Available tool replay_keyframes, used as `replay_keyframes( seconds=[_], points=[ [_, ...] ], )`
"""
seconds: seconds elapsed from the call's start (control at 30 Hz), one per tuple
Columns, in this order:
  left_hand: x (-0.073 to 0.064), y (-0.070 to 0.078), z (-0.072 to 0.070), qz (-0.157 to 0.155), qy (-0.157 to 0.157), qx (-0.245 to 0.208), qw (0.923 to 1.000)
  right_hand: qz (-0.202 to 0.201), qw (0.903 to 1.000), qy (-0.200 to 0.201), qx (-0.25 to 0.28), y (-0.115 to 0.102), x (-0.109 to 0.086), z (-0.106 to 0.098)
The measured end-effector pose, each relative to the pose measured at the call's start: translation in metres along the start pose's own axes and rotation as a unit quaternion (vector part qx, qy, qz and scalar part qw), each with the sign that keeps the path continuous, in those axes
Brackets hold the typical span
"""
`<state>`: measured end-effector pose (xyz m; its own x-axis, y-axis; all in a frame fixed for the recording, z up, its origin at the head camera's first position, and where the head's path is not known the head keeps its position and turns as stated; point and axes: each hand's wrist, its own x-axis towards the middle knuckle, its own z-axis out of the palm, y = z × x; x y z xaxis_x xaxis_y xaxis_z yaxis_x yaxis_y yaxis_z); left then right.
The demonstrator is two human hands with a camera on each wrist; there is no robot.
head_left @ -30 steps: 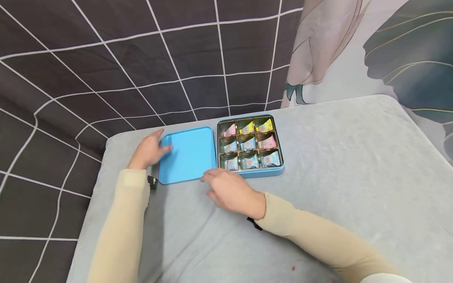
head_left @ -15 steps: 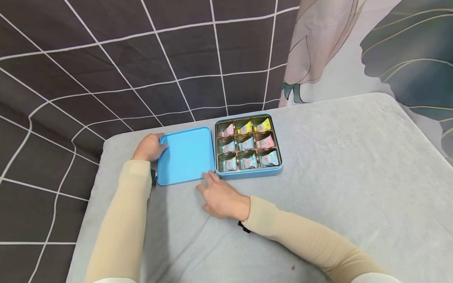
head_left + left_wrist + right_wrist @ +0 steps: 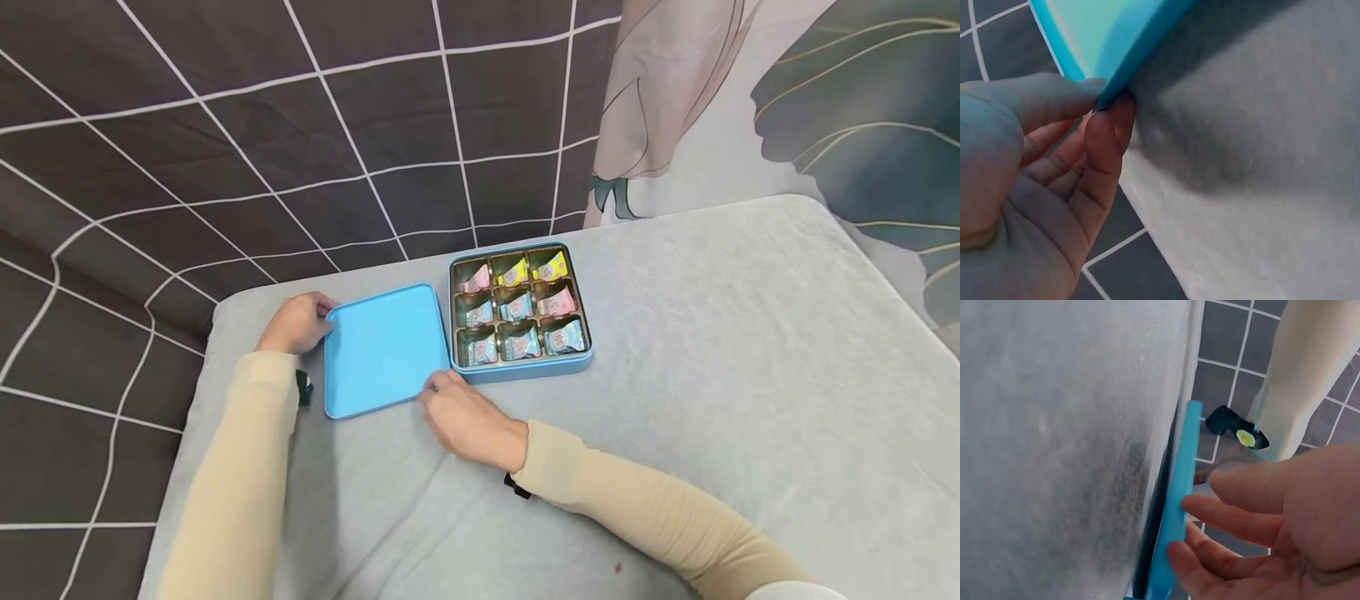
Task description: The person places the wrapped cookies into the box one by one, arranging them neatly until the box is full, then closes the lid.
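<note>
In the head view a light-blue square tin lid [image 3: 386,350] lies beside the tin [image 3: 517,372], its raised rim showing. The left hand [image 3: 296,322] is at the lid's left far corner; in the left wrist view the thumb and fingers [image 3: 1107,140] pinch that blue corner, with grey cloth showing beyond. The right hand [image 3: 468,421] is at the lid's near right corner. In the right wrist view its fingertips [image 3: 1179,551] touch the lid's side wall, while the thumb stays apart. Inside the tin, a gold divided tray holds wrapped sweets [image 3: 517,307], pink, yellow and blue.
Grey cloth [image 3: 712,375] covers the table. Dark cloth with white grid lines [image 3: 375,108] hangs behind and at the left, and a patterned curtain [image 3: 675,100] hangs at the right. Black bands [image 3: 517,486] show at the wrists.
The lid has shifted towards the person and turned slightly, its near edge now lower in the head view. The left hand has closed on its corner; the right fingers have come to its near right corner.
</note>
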<state>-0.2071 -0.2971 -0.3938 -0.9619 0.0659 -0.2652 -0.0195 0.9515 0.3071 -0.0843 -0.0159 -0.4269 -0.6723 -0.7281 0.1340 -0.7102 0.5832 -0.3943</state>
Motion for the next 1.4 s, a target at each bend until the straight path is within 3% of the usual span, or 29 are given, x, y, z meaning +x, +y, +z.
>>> replay_keyframes(
  seconds=[0.23,0.43,0.6,0.8,0.9,0.93,1.0,1.07,1.17,1.3,1.4],
  points=[
    [-0.017,-0.013,-0.009,0.032,-0.007,-0.025,0.9991,-0.028,0.9961,0.070,0.044,-0.004,-0.004,-0.004],
    [-0.039,-0.026,-0.018,0.066,0.043,-0.068,0.9945,-0.048,0.9890,0.134,0.040,-0.007,-0.004,-0.015],
    [-0.059,-0.027,-0.023,0.073,0.100,-0.123,0.9846,-0.040,0.9857,0.157,0.048,-0.005,-0.003,-0.027],
    [-0.075,-0.020,-0.031,0.045,0.163,-0.167,0.9714,-0.045,0.9785,0.191,0.063,0.005,-0.006,-0.040],
    [-0.079,-0.016,-0.033,0.057,0.185,-0.212,0.9578,-0.044,0.9700,0.225,0.080,0.013,-0.009,-0.046],
    [-0.080,-0.014,-0.033,0.065,0.192,-0.240,0.9493,-0.041,0.9672,0.235,0.087,0.016,-0.010,-0.048],
    [-0.080,-0.010,-0.032,0.097,0.195,-0.331,0.9182,-0.031,0.9605,0.255,0.108,0.020,-0.012,-0.053],
    [-0.080,-0.004,-0.029,0.128,0.193,-0.424,0.8756,-0.018,0.9536,0.271,0.130,0.025,-0.013,-0.058],
    [-0.077,0.009,-0.021,0.149,0.194,-0.529,0.8129,0.006,0.9455,0.286,0.155,0.030,-0.015,-0.064],
    [-0.071,0.027,-0.006,0.141,0.225,-0.590,0.7623,0.037,0.9391,0.295,0.173,0.037,-0.020,-0.070],
    [-0.066,0.041,0.004,0.154,0.250,-0.624,0.7244,0.051,0.9359,0.295,0.185,0.041,-0.024,-0.074]
  ],
)
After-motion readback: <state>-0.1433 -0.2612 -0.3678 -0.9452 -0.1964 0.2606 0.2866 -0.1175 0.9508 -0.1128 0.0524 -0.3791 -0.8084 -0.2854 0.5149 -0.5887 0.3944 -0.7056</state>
